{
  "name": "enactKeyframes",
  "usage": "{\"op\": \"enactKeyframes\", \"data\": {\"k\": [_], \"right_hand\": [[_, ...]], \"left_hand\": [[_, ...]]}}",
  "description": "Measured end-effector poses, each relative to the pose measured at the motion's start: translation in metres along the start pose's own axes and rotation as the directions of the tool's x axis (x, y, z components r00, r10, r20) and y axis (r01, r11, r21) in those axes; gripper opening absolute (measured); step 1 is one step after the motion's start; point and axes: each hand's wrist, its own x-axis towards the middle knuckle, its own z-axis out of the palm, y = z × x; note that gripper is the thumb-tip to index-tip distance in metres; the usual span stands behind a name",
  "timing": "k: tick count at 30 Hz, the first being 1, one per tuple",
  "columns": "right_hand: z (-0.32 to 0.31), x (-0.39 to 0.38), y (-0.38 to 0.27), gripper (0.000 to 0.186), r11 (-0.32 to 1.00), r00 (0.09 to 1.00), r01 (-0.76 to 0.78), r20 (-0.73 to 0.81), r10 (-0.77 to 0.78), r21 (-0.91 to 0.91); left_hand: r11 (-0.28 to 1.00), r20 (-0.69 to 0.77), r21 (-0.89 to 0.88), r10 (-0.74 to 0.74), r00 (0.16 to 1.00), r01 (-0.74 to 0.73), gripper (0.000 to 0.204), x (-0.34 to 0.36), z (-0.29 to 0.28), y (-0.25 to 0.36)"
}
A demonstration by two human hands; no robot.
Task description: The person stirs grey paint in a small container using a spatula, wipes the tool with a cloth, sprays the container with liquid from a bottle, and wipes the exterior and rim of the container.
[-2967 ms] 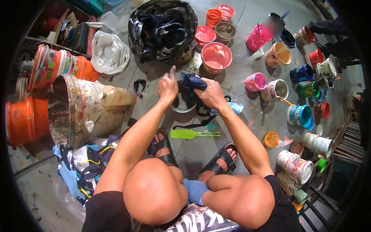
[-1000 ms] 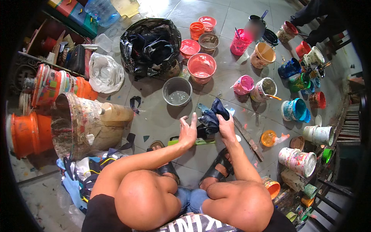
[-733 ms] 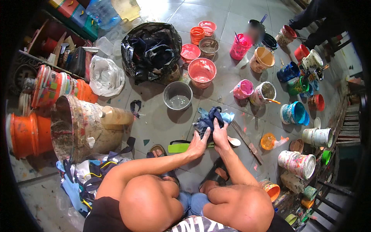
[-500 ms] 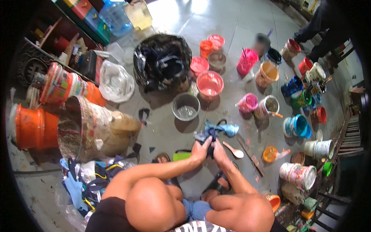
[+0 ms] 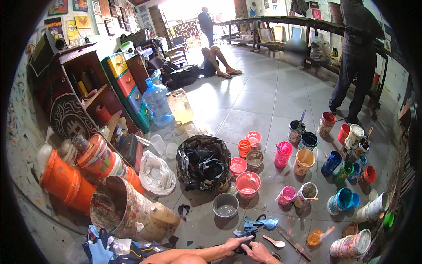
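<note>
Near the lower edge, my left hand [image 5: 235, 244] and my right hand [image 5: 258, 253] come together with fingers closed on a dark cloth rag [image 5: 240, 250]. Much of the rag is covered by my fingers. Just beyond it on the floor lies a crumpled blue cloth [image 5: 263, 223] with dark strips. To the right of my hands is a white and pinkish spoon [image 5: 274, 242], and past it a flat wooden strip [image 5: 293, 243]. A grey tub [image 5: 225, 207] with a wet-looking inside stands farther off.
A black plastic bag [image 5: 203, 163], pink paint tubs [image 5: 248, 185] and several paint buckets stand ahead and right. On the left are a large stained bucket [image 5: 115, 207], a white bag [image 5: 157, 174] and a heap of cloth scraps [image 5: 102, 251]. A person [image 5: 354, 61] stands far right.
The view has tilted up, so the far room and people now show and my hands sit lower. Both hands stay together on the rag.
</note>
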Motion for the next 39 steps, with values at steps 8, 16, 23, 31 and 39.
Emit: {"op": "enactKeyframes", "data": {"k": [8, 16, 23, 31, 39], "right_hand": [[-0.043, -0.026, -0.048, 0.042, 0.965, 0.955, 0.134, 0.231, -0.186, 0.224], [-0.094, -0.018, -0.036, 0.036, 0.992, 0.998, 0.056, -0.043, -0.051, 0.111], [-0.112, -0.004, -0.052, 0.034, 0.987, 0.985, 0.074, -0.168, -0.049, 0.146], [-0.12, -0.002, -0.018, 0.037, 0.999, 0.973, -0.002, -0.23, 0.01, 0.035], [-0.114, 0.003, -0.023, 0.041, 0.989, 0.974, -0.014, -0.221, 0.047, 0.15]], "left_hand": [[0.961, -0.252, 0.262, -0.024, 0.967, 0.092, 0.047, -0.012, -0.053, -0.025], [0.559, -0.203, 0.802, 0.586, 0.785, -0.21, 0.073, -0.162, -0.111, 0.055], [0.441, -0.28, 0.808, 0.871, 0.404, -0.391, 0.079, -0.23, -0.168, 0.159], [0.155, -0.264, 0.754, 0.961, -0.08, -0.639, 0.05, -0.368, -0.161, 0.293], [0.027, -0.293, 0.843, 0.86, -0.418, -0.536, 0.016, -0.47, -0.151, 0.395]]}}
